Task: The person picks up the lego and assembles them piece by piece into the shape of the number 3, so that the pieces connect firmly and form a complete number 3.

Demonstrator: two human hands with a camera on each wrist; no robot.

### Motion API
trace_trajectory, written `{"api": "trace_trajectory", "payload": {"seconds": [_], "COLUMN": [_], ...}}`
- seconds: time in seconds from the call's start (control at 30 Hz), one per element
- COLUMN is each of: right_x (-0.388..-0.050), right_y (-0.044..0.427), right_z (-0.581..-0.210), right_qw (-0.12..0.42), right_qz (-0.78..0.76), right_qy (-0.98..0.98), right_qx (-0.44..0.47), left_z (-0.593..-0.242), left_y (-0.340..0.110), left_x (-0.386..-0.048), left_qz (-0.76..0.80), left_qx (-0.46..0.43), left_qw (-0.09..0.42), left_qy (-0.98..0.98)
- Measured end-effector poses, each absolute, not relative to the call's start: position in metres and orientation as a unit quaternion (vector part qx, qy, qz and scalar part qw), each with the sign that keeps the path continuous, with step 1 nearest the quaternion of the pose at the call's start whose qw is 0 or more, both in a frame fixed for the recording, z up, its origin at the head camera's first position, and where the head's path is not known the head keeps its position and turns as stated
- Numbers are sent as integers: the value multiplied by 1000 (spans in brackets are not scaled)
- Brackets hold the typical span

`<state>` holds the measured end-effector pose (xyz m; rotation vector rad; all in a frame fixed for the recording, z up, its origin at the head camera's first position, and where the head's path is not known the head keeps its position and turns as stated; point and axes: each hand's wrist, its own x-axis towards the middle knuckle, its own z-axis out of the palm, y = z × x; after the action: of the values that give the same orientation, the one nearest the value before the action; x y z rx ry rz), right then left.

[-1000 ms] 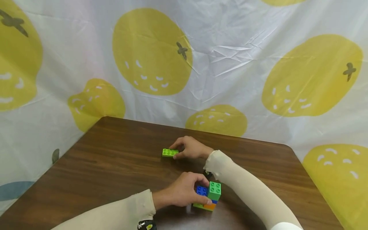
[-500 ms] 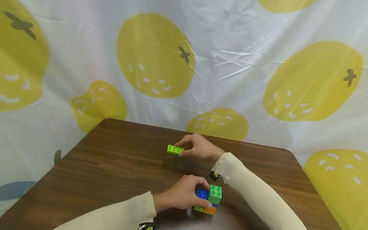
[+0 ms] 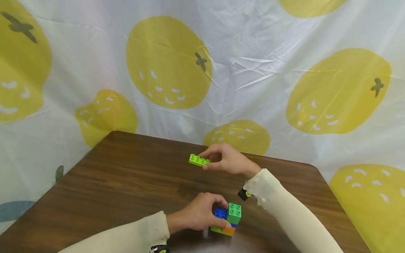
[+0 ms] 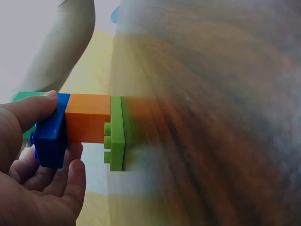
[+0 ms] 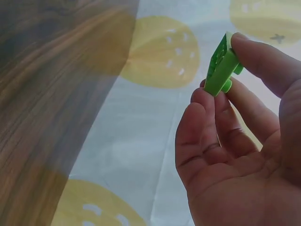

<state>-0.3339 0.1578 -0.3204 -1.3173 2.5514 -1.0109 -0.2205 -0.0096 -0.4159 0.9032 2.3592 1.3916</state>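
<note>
My left hand (image 3: 202, 212) grips a small stack of toy building bricks near the table's front. In the left wrist view the stack has a thin lime-green plate (image 4: 117, 136) at the bottom, then an orange brick (image 4: 88, 117). A blue brick (image 4: 51, 136) lies across that, under my thumb, and overhangs the plate's studs. On top is a green brick (image 3: 234, 212), at one end of the blue one. Farther back, my right hand (image 3: 232, 160) pinches another thin lime-green brick (image 3: 198, 160) between thumb and fingers, above the table. Its hollow underside shows in the right wrist view.
The dark wooden table (image 3: 133, 175) has its far edge along a white curtain (image 3: 246, 88) printed with yellow fruit. A black band (image 3: 243, 194) is on my right wrist, below the sleeve's cuff.
My right hand has lifted the thin lime-green brick and carried it to the right, tilting it slightly. The left hand keeps its grip on the stack in the same place.
</note>
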Motion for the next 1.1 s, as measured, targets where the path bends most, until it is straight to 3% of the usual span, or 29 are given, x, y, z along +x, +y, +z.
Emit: {"api": "trace_trajectory", "payload": {"seconds": [1.1], "right_x": [-280], "right_y": [196], "right_z": [-302], "right_qw": [0], "right_qz": [-356], "right_qy": [828], "right_qx": [-433], "left_z": [-417], "left_y": [-8], "left_x": [-220], "left_qz": [491], "left_qx": [306], "left_qw": [136], "left_qy": [804]}}
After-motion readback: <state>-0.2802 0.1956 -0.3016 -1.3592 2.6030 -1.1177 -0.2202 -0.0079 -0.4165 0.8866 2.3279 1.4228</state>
